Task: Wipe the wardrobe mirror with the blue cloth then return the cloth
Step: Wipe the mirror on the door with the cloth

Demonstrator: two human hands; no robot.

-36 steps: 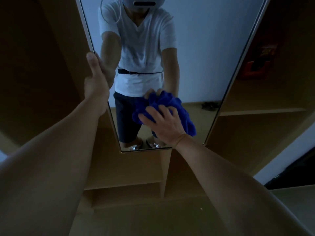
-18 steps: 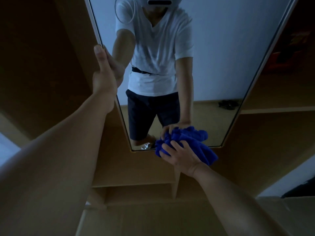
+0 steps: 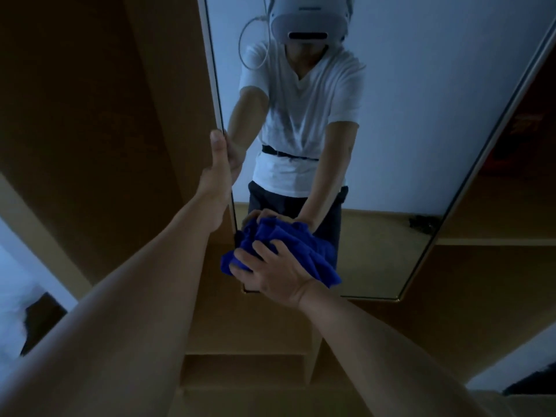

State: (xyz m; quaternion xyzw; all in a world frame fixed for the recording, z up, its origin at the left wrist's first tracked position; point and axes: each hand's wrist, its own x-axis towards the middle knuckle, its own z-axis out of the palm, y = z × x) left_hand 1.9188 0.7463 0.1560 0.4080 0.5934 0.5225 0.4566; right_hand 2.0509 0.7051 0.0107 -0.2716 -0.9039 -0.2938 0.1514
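Currently, wiping looks underway: the right hand [image 3: 272,273], fingers spread and curled, presses the bunched blue cloth [image 3: 288,251] on the wardrobe mirror [image 3: 421,130] at its lower left corner. The left hand [image 3: 219,173] grips the mirror's left edge. Returning the cloth remains.

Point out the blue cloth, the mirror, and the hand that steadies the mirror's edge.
blue cloth [image 3: 296,240]: head view, bunched middle.
mirror [image 3: 421,130]: head view, bare glass.
left hand [image 3: 218,173]: head view, back of hand.

right hand [image 3: 272,273] and blue cloth [image 3: 288,251] slid from mirror's [image 3: 406,145] bottom middle to its lower-left corner
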